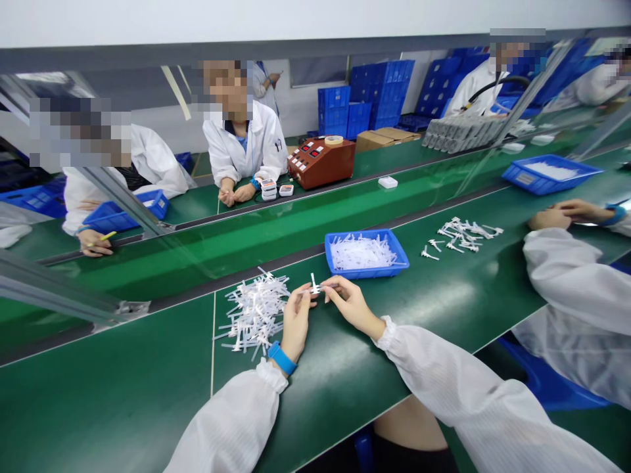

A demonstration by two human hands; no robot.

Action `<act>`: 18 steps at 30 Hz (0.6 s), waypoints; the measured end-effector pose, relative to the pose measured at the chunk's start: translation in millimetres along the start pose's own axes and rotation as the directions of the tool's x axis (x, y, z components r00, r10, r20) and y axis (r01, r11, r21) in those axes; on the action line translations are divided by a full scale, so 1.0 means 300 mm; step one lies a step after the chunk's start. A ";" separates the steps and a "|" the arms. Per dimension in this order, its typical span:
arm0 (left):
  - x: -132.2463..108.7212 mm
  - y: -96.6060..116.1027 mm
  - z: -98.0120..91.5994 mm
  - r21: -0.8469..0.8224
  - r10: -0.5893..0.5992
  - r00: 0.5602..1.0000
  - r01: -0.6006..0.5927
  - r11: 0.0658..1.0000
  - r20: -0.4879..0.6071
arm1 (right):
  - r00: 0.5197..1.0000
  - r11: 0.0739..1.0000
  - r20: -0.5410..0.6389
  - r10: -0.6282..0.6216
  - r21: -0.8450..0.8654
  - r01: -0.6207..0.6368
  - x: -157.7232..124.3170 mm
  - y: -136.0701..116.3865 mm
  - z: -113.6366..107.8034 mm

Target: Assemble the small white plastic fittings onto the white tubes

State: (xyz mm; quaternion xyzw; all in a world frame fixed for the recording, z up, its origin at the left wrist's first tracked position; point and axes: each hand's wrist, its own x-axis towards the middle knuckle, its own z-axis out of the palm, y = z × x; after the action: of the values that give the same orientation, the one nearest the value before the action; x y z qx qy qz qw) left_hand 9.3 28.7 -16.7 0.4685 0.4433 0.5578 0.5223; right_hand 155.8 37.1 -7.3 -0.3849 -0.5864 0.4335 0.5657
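My left hand [297, 322] and my right hand [349, 303] meet over the green table [148, 394], both pinching one small white plastic part [314, 286] between their fingertips. A blue wristband [282, 358] sits on my left wrist. A loose pile of the same white plastic parts [256, 312] lies just left of my left hand. A shallow blue tray [365, 253] filled with white parts stands right behind my hands.
A co-worker's sleeve [576, 302] and hands are at the right, with a scatter of white parts [461, 235] nearby. People in white coats sit across the green conveyor belt [276, 230]. A brown box with buttons [321, 161], blue crates and another blue tray [551, 173] stand beyond.
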 end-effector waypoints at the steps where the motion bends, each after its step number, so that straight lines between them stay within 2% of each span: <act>1: 0.000 0.002 0.000 0.014 0.009 1.000 -0.009 1.000 0.012 | 1.000 1.000 0.006 0.002 -0.001 -0.002 0.000 0.000 -0.001; 5: -0.001 0.007 0.001 0.017 0.035 0.999 -0.036 0.999 0.040 | 1.000 1.000 0.017 0.006 -0.004 -0.006 -0.001 -0.003 -0.001; 11: -0.003 0.007 0.002 -0.021 0.006 0.999 -0.005 1.000 0.037 | 0.999 0.997 0.049 -0.001 -0.077 0.004 -0.003 0.005 -0.005; 14: -0.001 0.003 -0.001 -0.033 0.007 0.999 -0.006 0.999 0.032 | 0.993 0.981 0.114 -0.019 -0.191 0.041 0.004 0.010 -0.021; 18: 0.003 -0.005 -0.005 -0.049 0.010 1.000 -0.010 0.999 0.008 | 0.967 0.899 0.236 -0.090 -0.400 0.181 0.016 0.009 -0.040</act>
State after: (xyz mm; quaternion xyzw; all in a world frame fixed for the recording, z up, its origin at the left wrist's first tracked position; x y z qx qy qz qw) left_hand 7.9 29.6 -18.3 0.4601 0.4250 0.5690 0.5329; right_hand 167.4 43.5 -8.5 -0.4066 -0.7480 0.2957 0.4332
